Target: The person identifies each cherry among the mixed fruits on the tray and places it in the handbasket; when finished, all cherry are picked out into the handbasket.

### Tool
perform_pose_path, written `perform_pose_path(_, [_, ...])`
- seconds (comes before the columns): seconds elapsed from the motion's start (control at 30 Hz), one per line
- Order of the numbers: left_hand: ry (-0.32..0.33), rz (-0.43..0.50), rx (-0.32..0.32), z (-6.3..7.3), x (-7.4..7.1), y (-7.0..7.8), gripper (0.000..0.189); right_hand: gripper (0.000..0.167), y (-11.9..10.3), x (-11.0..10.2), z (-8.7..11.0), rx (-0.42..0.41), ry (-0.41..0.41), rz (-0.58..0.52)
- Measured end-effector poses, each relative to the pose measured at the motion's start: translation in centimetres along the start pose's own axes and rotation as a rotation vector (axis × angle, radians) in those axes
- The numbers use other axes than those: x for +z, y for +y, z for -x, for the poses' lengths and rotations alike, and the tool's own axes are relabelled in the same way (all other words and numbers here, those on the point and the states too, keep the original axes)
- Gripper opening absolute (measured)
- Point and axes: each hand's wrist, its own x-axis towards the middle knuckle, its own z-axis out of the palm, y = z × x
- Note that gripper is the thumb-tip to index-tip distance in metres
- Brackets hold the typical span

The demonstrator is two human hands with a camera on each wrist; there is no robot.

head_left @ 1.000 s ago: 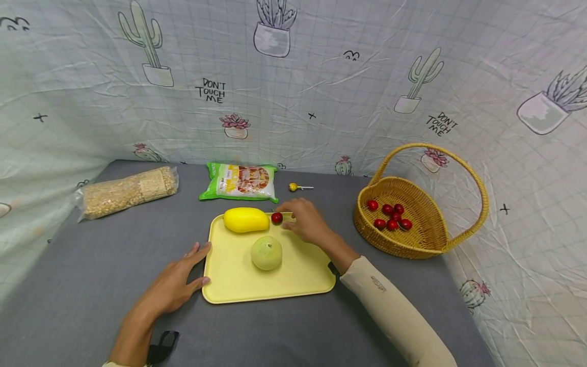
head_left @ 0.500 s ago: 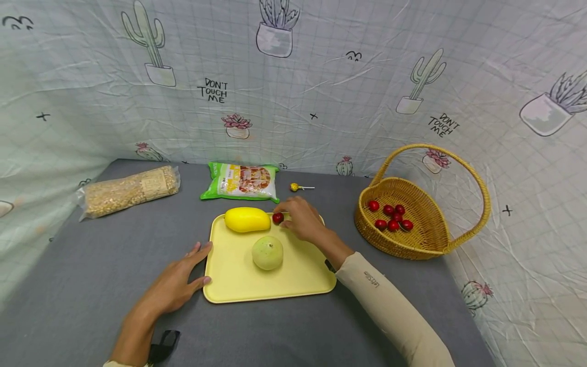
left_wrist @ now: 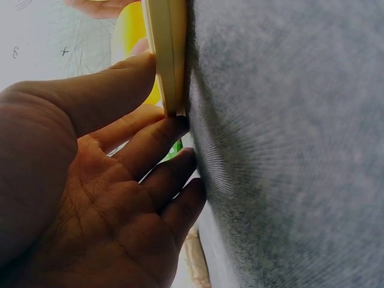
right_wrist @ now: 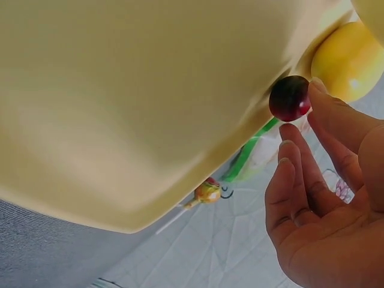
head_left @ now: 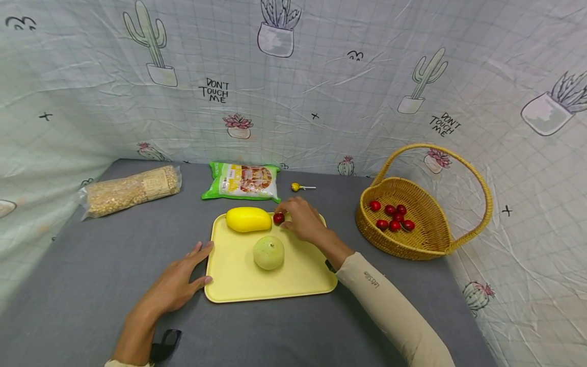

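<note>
In the head view my right hand (head_left: 302, 219) is at the far rim of a yellow tray (head_left: 229, 275), its thumb and index finger at a dark red cherry (head_left: 278, 218). The right wrist view has the thumb against that cherry (right_wrist: 290, 98); the index fingertip is partly hidden behind it. A yellow mango (head_left: 249, 219) lies just left of the cherry, and a round pale green fruit (head_left: 268, 253) sits mid-tray. My left hand (head_left: 176, 283) rests at the tray's left edge, fingers fairly straight and spread, touching the rim (left_wrist: 167, 60).
A wicker basket (head_left: 435, 224) with a tall handle and several cherries (head_left: 394, 216) stands to the right. Behind the tray lie a green-and-white food packet (head_left: 247, 181) and a lollipop (head_left: 296, 187). A clear bag of yellowish grains or beans (head_left: 130, 191) is at the back left.
My right thumb has moved slightly left, closer to the cherry. The left hand, tray and fruit stay put; the head view has shifted a little.
</note>
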Motion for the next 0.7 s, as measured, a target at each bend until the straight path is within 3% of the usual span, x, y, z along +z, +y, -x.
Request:
perform_pose_path(0.13, [0.002, 0.007, 0.003, 0.00, 0.01, -0.01, 0.083, 0.037, 0.06, 0.14, -0.15, 0.006, 0.000, 0.014])
perform_pose_path(0.7, [0.013, 0.012, 0.023, 0.03, -0.04, -0.07, 0.082, 0.020, 0.55, 0.07, 0.66, -0.004, -0.019, 0.001])
